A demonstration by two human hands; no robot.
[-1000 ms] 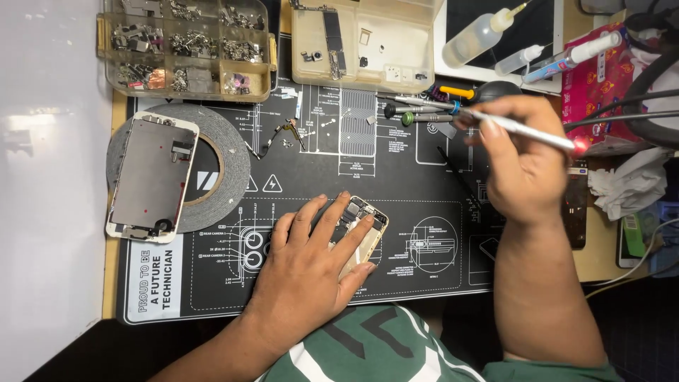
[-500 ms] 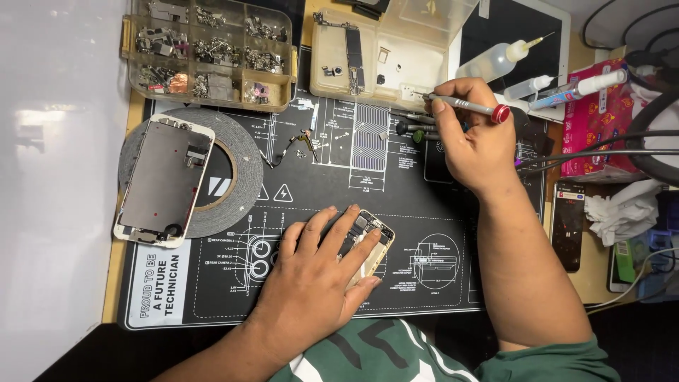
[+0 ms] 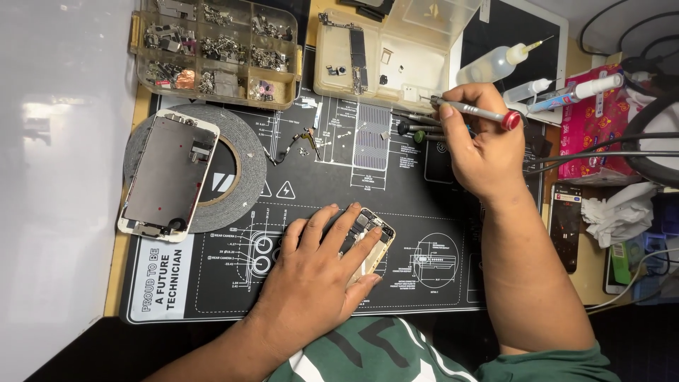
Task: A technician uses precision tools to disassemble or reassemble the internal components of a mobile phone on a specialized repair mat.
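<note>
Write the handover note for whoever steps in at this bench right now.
Left hand: flat on the opened phone body on the black work mat, pinning it down.
Right hand: grip closed on a thin screwdriver, tip toward the clear parts box.
Detached screen rests on the tape roll, far left. Loose small parts lie mid-mat.
Done: screen is off. Left: phone body is open, inner parts exposed.

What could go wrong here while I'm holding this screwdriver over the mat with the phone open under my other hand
The loose small parts lying bare on the repair mat could be swept off by a passing wrist. The left hand presses on the opened phone, which might strain exposed components. The detached screen sits tilted on the tape roll and could slide.
</note>
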